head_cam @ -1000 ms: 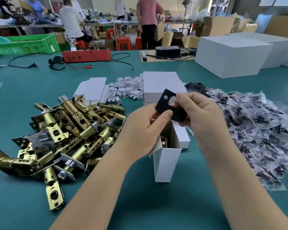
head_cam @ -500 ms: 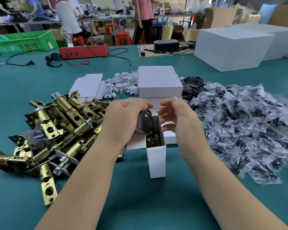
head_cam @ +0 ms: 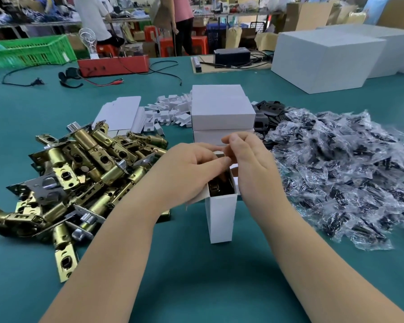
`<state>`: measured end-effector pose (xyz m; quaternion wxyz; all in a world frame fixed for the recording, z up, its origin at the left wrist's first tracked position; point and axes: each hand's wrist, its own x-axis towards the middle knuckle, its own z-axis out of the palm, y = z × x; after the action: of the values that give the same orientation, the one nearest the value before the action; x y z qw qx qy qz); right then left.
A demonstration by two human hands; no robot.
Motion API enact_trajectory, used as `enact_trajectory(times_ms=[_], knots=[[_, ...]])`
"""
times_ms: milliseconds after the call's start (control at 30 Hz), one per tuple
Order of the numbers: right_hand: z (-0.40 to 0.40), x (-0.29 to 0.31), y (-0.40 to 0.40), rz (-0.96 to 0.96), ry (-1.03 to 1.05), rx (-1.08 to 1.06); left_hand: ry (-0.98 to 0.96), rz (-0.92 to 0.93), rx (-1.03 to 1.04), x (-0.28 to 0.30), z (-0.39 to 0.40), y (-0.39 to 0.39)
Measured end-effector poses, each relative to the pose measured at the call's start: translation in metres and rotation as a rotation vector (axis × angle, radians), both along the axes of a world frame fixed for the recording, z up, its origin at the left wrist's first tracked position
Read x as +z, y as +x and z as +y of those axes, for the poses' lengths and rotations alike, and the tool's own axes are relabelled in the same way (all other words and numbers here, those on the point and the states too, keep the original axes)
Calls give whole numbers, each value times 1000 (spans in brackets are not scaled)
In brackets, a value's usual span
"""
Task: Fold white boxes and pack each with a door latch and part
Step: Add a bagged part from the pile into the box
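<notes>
A small white box (head_cam: 221,217) stands upright on the green table in front of me, its top open. Inside it I see a brass door latch (head_cam: 214,188) with a dark part beside it. My left hand (head_cam: 184,173) grips the box's top left side, fingers curled over the left flap. My right hand (head_cam: 252,169) is at the top right of the box, its fingertips pinching the far flap. A heap of brass latches (head_cam: 79,173) lies to the left. A heap of clear-bagged parts (head_cam: 348,173) lies to the right.
Closed white boxes (head_cam: 222,106) are stacked just behind the hands, with flat box blanks (head_cam: 121,113), white inserts (head_cam: 170,110) and black plates (head_cam: 266,113) around them. Large white cartons (head_cam: 324,59), a red case (head_cam: 112,65) with cables and a green crate (head_cam: 30,52) stand farther back.
The black plate I held above the box has gone down into it. Both hands have dropped to the box's open top and now hold its flaps.
</notes>
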<state>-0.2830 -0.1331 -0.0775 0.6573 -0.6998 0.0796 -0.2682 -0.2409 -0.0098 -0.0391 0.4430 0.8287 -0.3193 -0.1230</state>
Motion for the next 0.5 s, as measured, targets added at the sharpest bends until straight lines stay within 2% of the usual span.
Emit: enact_trajectory(times_ms=[200, 267, 333, 433, 500], knots=[[-2, 0, 0, -24, 27, 4, -13, -40, 27, -2, 2, 2], [-9, 1, 2, -1, -43, -41, -32, -67, 15, -3, 3, 4], [-27, -1, 4, 110, -321, -158, -75, -48, -3, -5, 3, 4], [-63, -9, 7, 554, -879, -276, -84, 17, -29, -6, 1, 3], [-79, -12, 7, 823, -1026, -285, -80, 35, -41, -6, 1, 4]])
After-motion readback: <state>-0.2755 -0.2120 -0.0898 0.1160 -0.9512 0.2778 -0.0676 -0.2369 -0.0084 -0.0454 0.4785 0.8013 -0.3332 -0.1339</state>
